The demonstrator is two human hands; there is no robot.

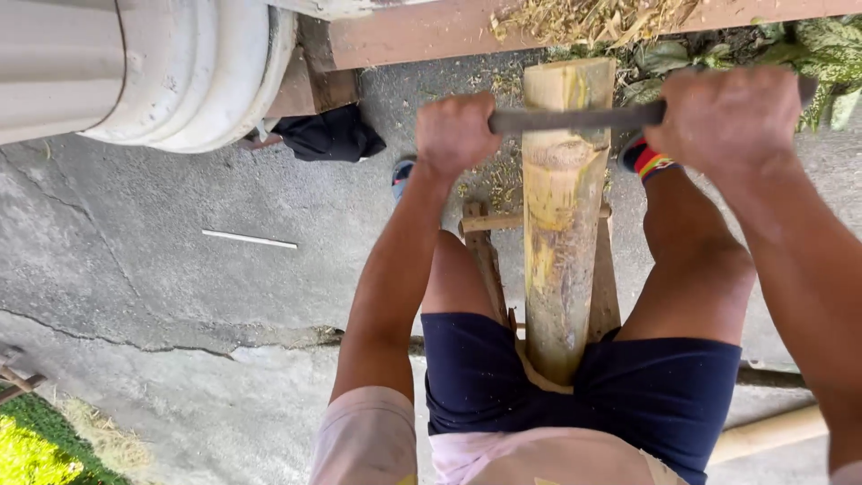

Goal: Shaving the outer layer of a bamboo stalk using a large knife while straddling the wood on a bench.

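Two hands: both arms reach forward and down, nearly straight, knuckles up, well apart, one on each side of the pole.
Left hand: fist wrapped tight about the left end of the long dark metal blade.
Right hand: fist clamped on the blade's right end, wrist bent slightly down.
Blade: lies level and crosswise, resting on the upper face of the thick yellow-green bamboo pole, near its far end.
Pole: runs lengthwise away from the body, between the bare knees; its near end is tucked against the dark blue shorts, its far end points to the leafy edge of the ground.
Pole surface: round, smooth in places, with pale scraped patches and brown streaks; one knot ring shows just under the blade.
Support: a weathered wooden frame of narrow slats and a crossbar lies beneath the pole.
Ground: grey cracked concrete floor, scattered with fine pale shavings by the pole's far end.
Nearby: a big ribbed grey drum at upper left; a thin white stick on the concrete.
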